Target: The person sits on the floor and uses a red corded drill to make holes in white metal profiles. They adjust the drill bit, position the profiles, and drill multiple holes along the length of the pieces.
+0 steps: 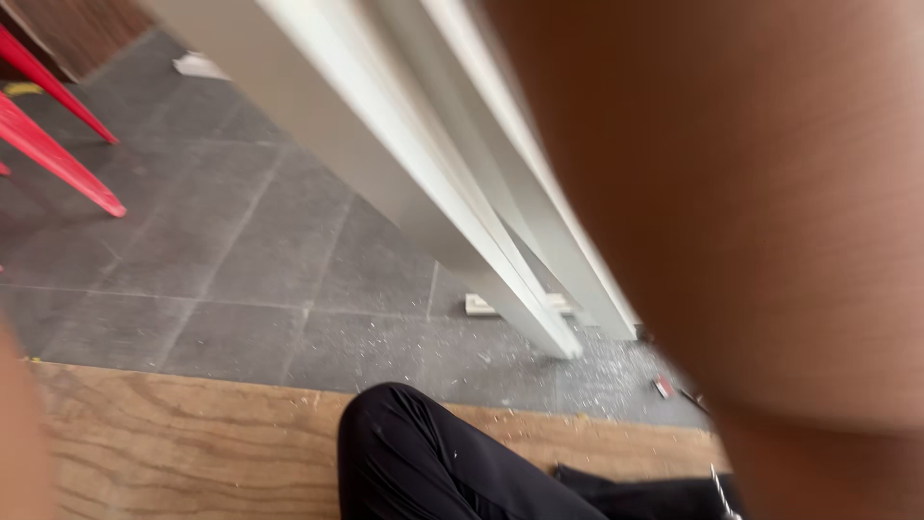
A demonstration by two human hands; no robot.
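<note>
from my remote seat i get a very blurred view. a big brown blur, the person's right arm (760, 221), fills the right side of the frame, so close to the camera that i can't make out the hand or tell whether its fingers are spread or curled. at the far left edge a sliver of skin tone shows, the left hand (17, 433) or its arm, and i can't tell the state of those fingers either. nearest the right arm, just beside it, are long white mouldings (423, 164) that slant from the top centre down to the grey tiled floor (212, 260), where their lower ends rest amid pale dust and chips. a black trouser leg (414, 462) lies over a wood-grain board (173, 453) along the bottom. red legs (58, 154) of some furniture stand at upper left, well apart from the mouldings.
</note>
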